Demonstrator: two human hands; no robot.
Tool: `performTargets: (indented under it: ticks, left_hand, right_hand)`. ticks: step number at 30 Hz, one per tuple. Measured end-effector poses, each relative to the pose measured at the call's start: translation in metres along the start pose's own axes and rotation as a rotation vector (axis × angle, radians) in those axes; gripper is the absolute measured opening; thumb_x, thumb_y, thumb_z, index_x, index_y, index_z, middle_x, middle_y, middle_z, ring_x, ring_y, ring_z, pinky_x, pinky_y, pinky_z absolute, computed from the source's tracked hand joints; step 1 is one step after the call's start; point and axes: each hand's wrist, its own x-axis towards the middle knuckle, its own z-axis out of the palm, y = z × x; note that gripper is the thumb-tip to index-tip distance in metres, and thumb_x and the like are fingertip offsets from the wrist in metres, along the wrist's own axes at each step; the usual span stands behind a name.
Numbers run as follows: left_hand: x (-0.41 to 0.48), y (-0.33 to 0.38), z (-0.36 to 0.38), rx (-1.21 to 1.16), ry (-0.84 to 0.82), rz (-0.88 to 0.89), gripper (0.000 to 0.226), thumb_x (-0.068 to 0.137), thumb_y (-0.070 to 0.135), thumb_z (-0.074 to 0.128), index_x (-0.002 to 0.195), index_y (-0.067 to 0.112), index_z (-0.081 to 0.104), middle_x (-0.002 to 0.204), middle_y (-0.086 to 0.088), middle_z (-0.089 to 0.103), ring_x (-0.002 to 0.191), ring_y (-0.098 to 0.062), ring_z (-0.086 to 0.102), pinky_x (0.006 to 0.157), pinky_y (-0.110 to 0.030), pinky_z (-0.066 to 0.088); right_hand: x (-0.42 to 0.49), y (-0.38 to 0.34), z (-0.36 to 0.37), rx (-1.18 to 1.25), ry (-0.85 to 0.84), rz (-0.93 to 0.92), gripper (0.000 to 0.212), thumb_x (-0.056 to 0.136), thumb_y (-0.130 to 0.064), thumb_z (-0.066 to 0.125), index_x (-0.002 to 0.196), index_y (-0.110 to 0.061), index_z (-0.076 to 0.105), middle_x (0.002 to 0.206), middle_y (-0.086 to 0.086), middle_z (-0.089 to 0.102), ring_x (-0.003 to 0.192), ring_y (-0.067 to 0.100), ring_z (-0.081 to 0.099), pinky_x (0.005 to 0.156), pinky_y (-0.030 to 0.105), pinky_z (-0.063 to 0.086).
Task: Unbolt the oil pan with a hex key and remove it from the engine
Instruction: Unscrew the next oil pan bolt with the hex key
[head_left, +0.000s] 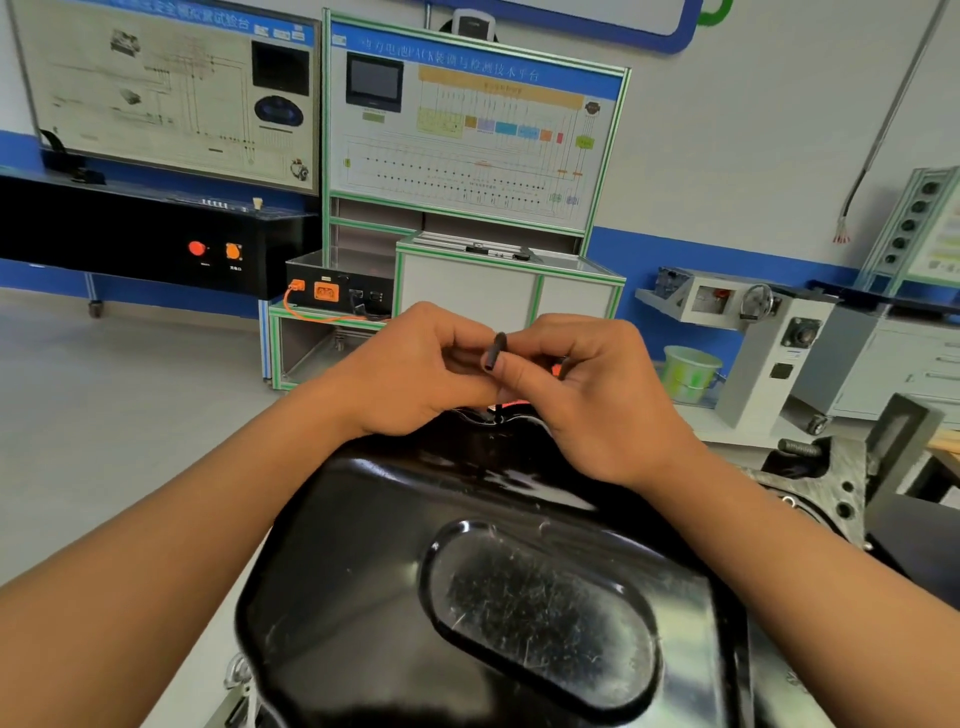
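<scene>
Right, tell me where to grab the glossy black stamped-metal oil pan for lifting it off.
Probably grip the black oil pan by its long side edges, coming in from left and right: its glossy, domed top offers no handle, only the edges give purchase.

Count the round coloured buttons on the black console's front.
2. The red button sits on the black console front; the orange button is just right of it. Others may lie off-frame left.

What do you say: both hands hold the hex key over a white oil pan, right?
No: the head view shows the oil pan is black, not white. The left hand and right hand do hold the hex key over it.
</scene>
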Motion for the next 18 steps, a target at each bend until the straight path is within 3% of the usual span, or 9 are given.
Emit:
performTargets:
  ticks: [3,7,9,11,13,16,18]
  left_hand:
    - [-0.0002,-0.0017,-0.0004,-0.071,-0.038,-0.044,0.026,0.086,-0.005,0.067,0.092,0.019,0.074,0.087,0.000,0.077,0.084,-0.007,0.072,0.077,-0.020,0.057]
    - [-0.0003,-0.0044,0.0013,-0.089,0.016,-0.075,0.021,0.085,0.000,0.069,0.099,0.015,0.075,0.094,-0.008,0.077,0.088,-0.014,0.073,0.070,-0.018,0.057]
    - [-0.0007,-0.0037,0.0013,-0.063,0.079,-0.060,0.014,0.079,0.013,0.074,0.091,0.019,0.077,0.086,-0.004,0.078,0.082,-0.016,0.073,0.067,-0.019,0.058]
    - [-0.0003,-0.0019,0.0004,-0.019,0.094,-0.030,0.009,0.077,0.018,0.075,0.078,0.027,0.076,0.072,0.004,0.076,0.071,-0.009,0.072,0.063,-0.018,0.056]
    - [0.0018,-0.0022,-0.0003,0.044,0.100,-0.011,0.024,0.078,0.014,0.077,0.065,0.034,0.073,0.060,0.009,0.070,0.060,-0.004,0.067,0.058,-0.018,0.055]
    - [0.0037,-0.0024,-0.0006,0.072,0.103,-0.008,0.015,0.070,0.025,0.081,0.059,0.029,0.072,0.055,0.003,0.066,0.056,-0.010,0.063,0.055,-0.025,0.055]
    - [0.0048,-0.0036,-0.0007,0.107,0.117,0.005,0.016,0.071,0.019,0.084,0.062,0.023,0.072,0.055,-0.002,0.065,0.053,-0.008,0.060,0.052,-0.017,0.049]
  right_hand:
    - [0.0003,0.0011,-0.0016,0.008,-0.039,0.025,0.011,0.094,-0.010,0.068,0.093,-0.006,0.078,0.076,0.002,0.068,0.070,0.012,0.061,0.067,0.025,0.050]
    - [0.0013,0.0038,-0.0008,0.012,-0.078,0.048,0.017,0.100,-0.013,0.061,0.101,-0.006,0.076,0.089,0.015,0.070,0.086,0.030,0.067,0.079,0.049,0.053]
    - [0.0016,0.0036,-0.0007,0.037,-0.066,0.049,0.016,0.098,-0.014,0.064,0.104,-0.009,0.077,0.090,0.013,0.071,0.085,0.026,0.067,0.080,0.046,0.055]
    - [0.0021,0.0037,-0.0022,0.068,-0.015,0.060,0.014,0.091,-0.016,0.073,0.101,-0.008,0.078,0.079,0.011,0.068,0.070,0.021,0.059,0.071,0.039,0.054]
    - [0.0026,0.0041,-0.0037,0.095,0.031,0.071,0.012,0.085,-0.018,0.079,0.094,-0.011,0.078,0.073,0.009,0.066,0.064,0.016,0.051,0.065,0.036,0.049]
    - [0.0036,0.0030,-0.0022,0.098,0.057,0.072,0.009,0.079,-0.018,0.084,0.085,-0.017,0.077,0.069,0.004,0.064,0.062,0.012,0.048,0.061,0.033,0.045]
    - [0.0041,0.0027,-0.0007,0.082,0.085,0.071,0.011,0.076,-0.017,0.086,0.081,-0.016,0.077,0.068,-0.001,0.063,0.061,0.008,0.049,0.059,0.025,0.044]
